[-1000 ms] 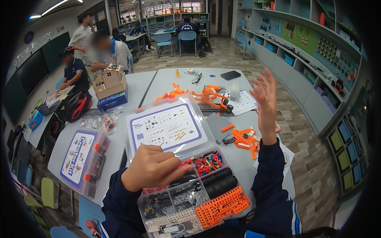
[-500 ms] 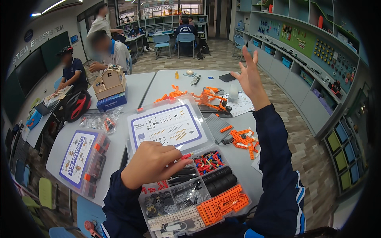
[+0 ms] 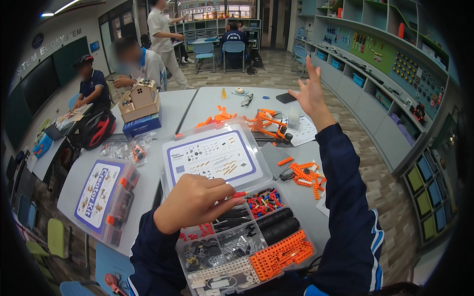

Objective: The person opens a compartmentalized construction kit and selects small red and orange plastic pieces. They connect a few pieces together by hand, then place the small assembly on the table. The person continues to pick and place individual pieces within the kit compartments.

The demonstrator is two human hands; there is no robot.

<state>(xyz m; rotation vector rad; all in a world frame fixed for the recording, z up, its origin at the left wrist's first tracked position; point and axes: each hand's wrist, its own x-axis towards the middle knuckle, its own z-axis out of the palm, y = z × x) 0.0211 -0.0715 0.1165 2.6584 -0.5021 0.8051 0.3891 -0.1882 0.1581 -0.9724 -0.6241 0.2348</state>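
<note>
Fingers of left hand: pinched on a small red pin over the open parts tray on the table. Right hand: raised, spread, empty. Step, as judged: picking parts; next calls for lifting the pin clear.

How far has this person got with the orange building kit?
Partly built: an orange model stands on the table. In hand: the left hand pinches a small red piece over the open parts box; the right hand is raised, empty. Left: loose orange pieces lie unattached.
</note>
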